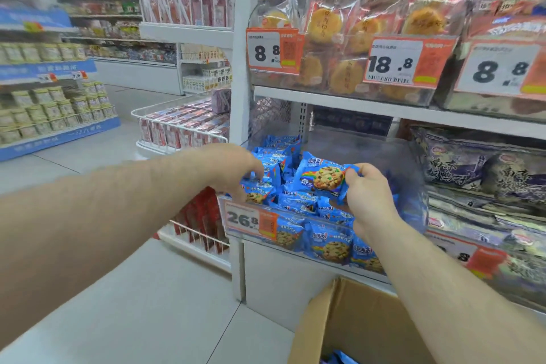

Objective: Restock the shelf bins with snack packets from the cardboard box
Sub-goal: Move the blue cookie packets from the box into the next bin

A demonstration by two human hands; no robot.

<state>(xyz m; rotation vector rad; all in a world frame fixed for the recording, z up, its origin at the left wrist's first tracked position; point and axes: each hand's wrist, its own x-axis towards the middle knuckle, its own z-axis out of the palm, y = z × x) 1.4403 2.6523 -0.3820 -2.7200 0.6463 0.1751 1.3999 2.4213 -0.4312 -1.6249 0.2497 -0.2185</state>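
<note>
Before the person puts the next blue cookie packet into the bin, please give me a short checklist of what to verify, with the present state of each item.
1. Right hand holds a blue cookie packet: ok.
2. Packet is over the clear bin: ok.
3. Bin has free room on its right side: ok.
4. Left hand rests on packets in the bin; whether it grips one: cannot tell.
5. Cardboard box is open below the shelf, some blue packets left: ok.
</note>
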